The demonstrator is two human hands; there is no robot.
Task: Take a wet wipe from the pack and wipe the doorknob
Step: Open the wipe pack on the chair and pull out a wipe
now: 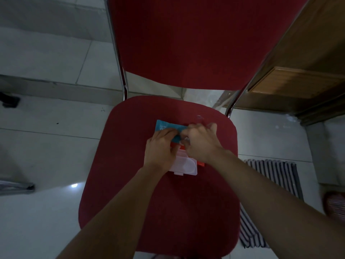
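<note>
A teal and orange wet wipe pack (164,126) lies on the red chair seat (130,184), with its clear plastic lid (185,167) flipped open toward me. My left hand (160,152) presses down on the pack's left side. My right hand (200,142) is over the pack's opening with fingers pinched together at it; a bit of white shows between the fingertips. Most of the pack is hidden under both hands. No doorknob is in view.
The chair has a red backrest (186,40) and chrome frame tubes (124,79). A wooden door (298,75) stands at the right. A striped mat (270,184) lies on the white tiled floor (46,128) beside the chair.
</note>
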